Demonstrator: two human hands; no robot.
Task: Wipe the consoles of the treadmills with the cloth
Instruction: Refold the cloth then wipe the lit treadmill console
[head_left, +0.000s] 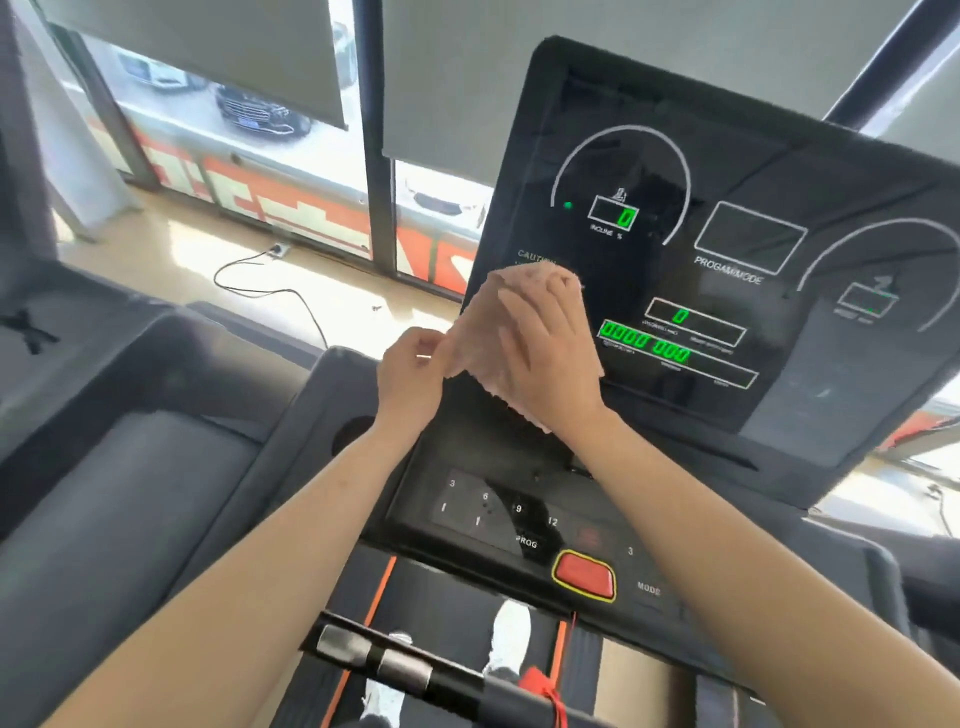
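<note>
**Cloth handling at the treadmill console**

**Position.** The cloth (485, 332) is a pale pink square of thin fabric, held in the air in front of the lower left part of the console (691, 249), over the "CAUTION" text. Whether it touches the dark display panel cannot be told from this view. It hangs above the keypad panel (498, 512) and the red stop button (584, 574).

**Grip state.** The right hand (545, 353) lies spread over the cloth with fingers extended, and fabric shows above its fingertips and below its wrist. The left hand (410, 371) pinches the left edge of the cloth between thumb and fingers, closed on the fabric.

**Handling properties.** The cloth appears light, soft and limp. It drapes and wrinkles and carries no shape of its own, so it must be backed by a flat palm to press evenly. It is not fragile. On the glossy panel it will probably slide easily. Take hold at an edge or corner to stretch it, then gather the slack under the palm so no loose tail drags across the keys.

**Orientation.** The long axis of the cloth runs diagonally, from upper end near the display to a lower frayed-looking edge pointing down and right toward the keypad panel. The broad face is turned toward the console.

**Status.** Judged from the two-handed hold, the cloth is being arranged for wiping.
</note>
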